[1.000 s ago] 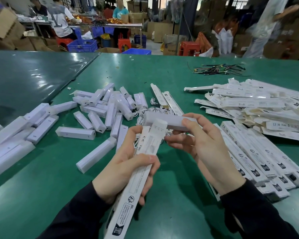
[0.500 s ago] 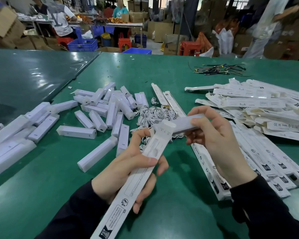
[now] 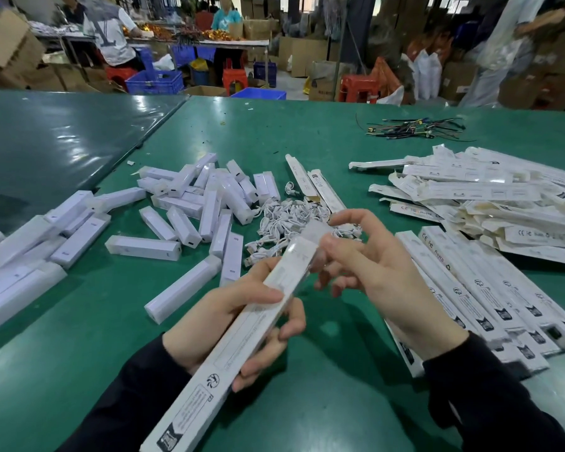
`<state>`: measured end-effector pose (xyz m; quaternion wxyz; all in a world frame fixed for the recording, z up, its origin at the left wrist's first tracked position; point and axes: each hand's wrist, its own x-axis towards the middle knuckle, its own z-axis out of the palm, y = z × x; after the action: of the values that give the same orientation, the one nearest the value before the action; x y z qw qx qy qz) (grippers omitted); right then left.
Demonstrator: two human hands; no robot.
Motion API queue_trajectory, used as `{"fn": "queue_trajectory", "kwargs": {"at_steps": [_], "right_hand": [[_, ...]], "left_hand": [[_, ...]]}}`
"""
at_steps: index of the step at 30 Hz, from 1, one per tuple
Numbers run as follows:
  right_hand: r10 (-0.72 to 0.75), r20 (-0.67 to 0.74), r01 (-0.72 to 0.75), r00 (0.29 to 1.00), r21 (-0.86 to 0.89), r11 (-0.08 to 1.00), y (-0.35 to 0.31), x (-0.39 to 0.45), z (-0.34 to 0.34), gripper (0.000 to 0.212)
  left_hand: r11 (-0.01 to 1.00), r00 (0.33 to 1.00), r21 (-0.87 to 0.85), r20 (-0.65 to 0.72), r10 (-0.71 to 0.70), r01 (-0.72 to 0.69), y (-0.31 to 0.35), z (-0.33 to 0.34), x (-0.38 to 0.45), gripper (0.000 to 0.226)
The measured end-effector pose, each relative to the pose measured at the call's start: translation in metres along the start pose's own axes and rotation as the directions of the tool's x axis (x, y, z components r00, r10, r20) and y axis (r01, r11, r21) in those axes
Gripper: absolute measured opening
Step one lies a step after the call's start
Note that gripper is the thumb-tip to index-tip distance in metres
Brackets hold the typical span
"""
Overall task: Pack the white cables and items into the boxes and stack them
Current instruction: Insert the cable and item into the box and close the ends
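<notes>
A long white printed box (image 3: 242,347) slants from bottom centre up toward the middle, and my left hand (image 3: 219,318) grips it around its middle. At the box's upper open end a white bar-shaped item (image 3: 311,232) sticks out a little, blurred. My right hand (image 3: 382,278) pinches that item at the box mouth, index finger raised. Behind the hands lies a heap of coiled white cables (image 3: 287,220). Several loose white bar items (image 3: 183,203) are scattered to the left of the cables.
Filled long boxes (image 3: 490,298) lie side by side at the right. Flat unfolded box sleeves (image 3: 490,197) are piled behind them. A bundle of dark wires (image 3: 415,128) lies at the back. More white bars (image 3: 13,265) crowd the left edge. People work at distant tables.
The white bar, held crosswise above the box a second ago, has been turned in line with it and slid mostly inside. My left hand tilted the box further to the right.
</notes>
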<state>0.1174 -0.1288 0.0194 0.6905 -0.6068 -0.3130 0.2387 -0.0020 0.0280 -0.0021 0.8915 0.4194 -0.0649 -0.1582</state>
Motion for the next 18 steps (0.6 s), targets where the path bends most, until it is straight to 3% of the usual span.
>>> {"fn": "queue_trajectory", "kwargs": {"at_steps": [3, 6, 8, 11, 13, 15, 18], "right_hand": [[0.007, 0.031, -0.006, 1.0, -0.04, 0.999, 0.002, -0.001, 0.005, 0.026], [0.104, 0.055, -0.098, 0.993, -0.095, 0.991, 0.008, -0.003, 0.012, 0.057], [0.164, 0.107, -0.148, 0.981, -0.142, 0.979, 0.01, -0.004, 0.012, 0.067], [0.213, 0.278, -0.179, 0.937, -0.142, 0.974, 0.009, -0.005, 0.012, 0.038], [0.198, 0.307, -0.174, 0.931, -0.105, 0.979, 0.01, -0.005, 0.011, 0.019], [0.155, 0.231, -0.143, 0.96, -0.07, 0.987, 0.012, -0.003, 0.01, 0.017], [0.113, 0.098, -0.111, 0.989, -0.023, 0.994, 0.011, 0.0, 0.005, 0.02]], "left_hand": [[1.0, 0.999, 0.008, -0.036, 0.022, -0.021, 0.0, 0.006, 0.001, 0.044], [1.0, 0.998, 0.022, -0.062, 0.016, -0.014, -0.001, 0.01, 0.002, 0.038], [1.0, 0.998, 0.015, -0.062, 0.008, -0.007, -0.002, 0.01, 0.003, 0.039], [0.999, 0.997, 0.042, -0.08, 0.01, -0.007, -0.004, 0.013, 0.004, 0.034], [0.997, 0.988, 0.05, -0.137, 0.07, -0.064, -0.004, 0.014, 0.005, 0.036], [0.987, 0.963, 0.085, -0.225, 0.151, -0.134, -0.004, 0.012, 0.007, 0.044], [0.963, 0.917, 0.187, -0.311, 0.248, -0.197, -0.005, 0.011, 0.009, 0.04]]}}
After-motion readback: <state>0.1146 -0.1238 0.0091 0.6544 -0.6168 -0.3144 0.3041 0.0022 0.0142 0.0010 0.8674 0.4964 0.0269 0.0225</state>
